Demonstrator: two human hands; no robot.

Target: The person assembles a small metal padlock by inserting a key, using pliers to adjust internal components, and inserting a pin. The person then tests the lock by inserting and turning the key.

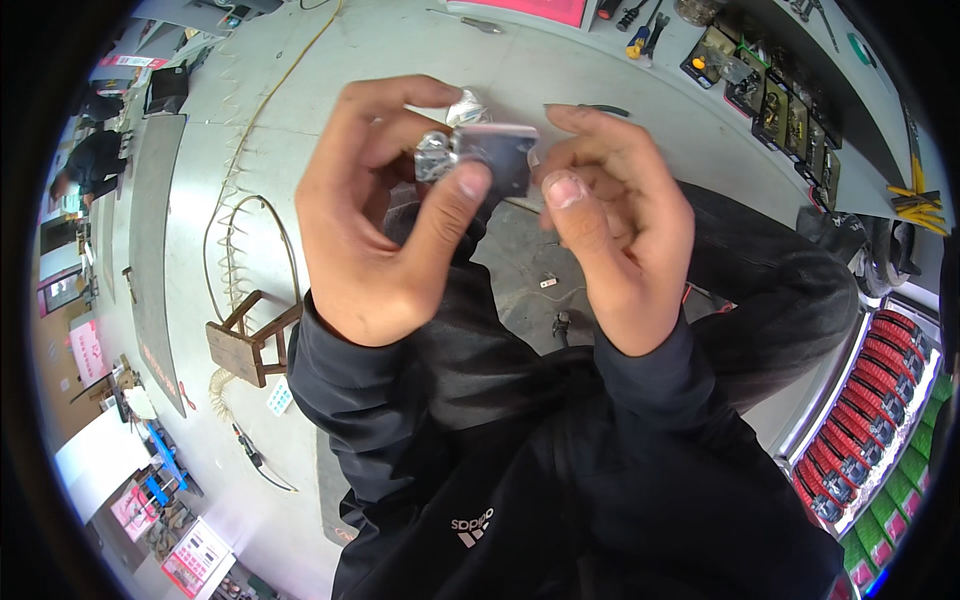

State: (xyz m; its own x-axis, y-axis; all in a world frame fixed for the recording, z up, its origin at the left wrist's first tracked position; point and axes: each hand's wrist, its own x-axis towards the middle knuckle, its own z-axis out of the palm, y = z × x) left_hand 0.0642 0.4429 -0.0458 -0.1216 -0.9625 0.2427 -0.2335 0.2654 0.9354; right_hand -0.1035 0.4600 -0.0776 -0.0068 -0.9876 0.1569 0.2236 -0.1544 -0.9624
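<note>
My left hand (372, 215) is closed on a small dark rectangular piece (500, 158) with a smooth flat face, pinning it under the thumb. Crumpled shiny wrapping (433, 157) bunches at its left end, and a silvery crumpled bit (466, 107) shows above it. At the piece's right edge is my right hand (625, 215), its fingers curled and the thumb drawn in close to the index finger. A sliver of something pale and clear shows by those fingertips, too small and blurred to name.
A small wooden stool (250, 340) and a coiled hose (232, 230) lie to the left on the grey floor. Parts trays (770, 105) line a shelf at the upper right. Below it stands a rack of red and black coiled items (865, 400). A person (95, 165) bends at the far left.
</note>
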